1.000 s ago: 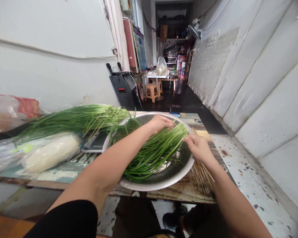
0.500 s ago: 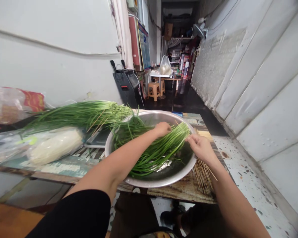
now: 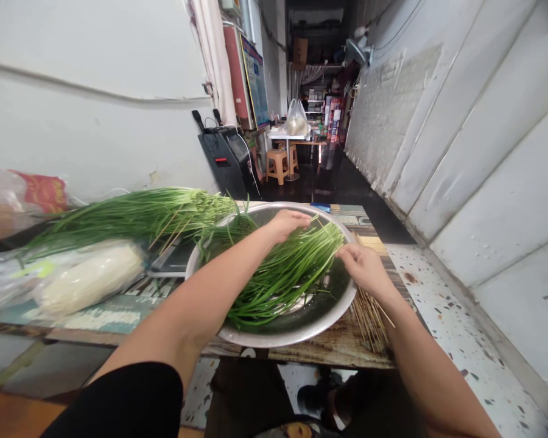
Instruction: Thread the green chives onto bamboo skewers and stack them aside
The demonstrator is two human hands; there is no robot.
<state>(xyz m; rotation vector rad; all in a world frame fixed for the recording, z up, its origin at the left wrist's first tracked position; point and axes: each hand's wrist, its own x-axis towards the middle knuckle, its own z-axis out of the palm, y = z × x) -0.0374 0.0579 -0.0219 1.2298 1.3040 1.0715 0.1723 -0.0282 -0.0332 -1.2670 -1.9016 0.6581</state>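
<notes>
Patterned tabletop (image 3: 132, 304) holds 1 metal basin (image 3: 296, 336) with green stalks (image 3: 283, 274) inside, the left hand (image 3: 291, 224) and right hand (image 3: 358, 261) pinching at their pale ends, skewers (image 3: 369, 322) beside the basin, 1 leafy bundle (image 3: 132, 213) opposite.

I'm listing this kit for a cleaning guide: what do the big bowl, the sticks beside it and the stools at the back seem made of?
Bowl: metal, likely steel or aluminium, satin; its rim shines grey.
Sticks: probably bamboo or wood, unpainted; they look thin, straight and tan.
Stools: perhaps moulded plastic, evenly orange-tan, though distance leaves it open.
</notes>
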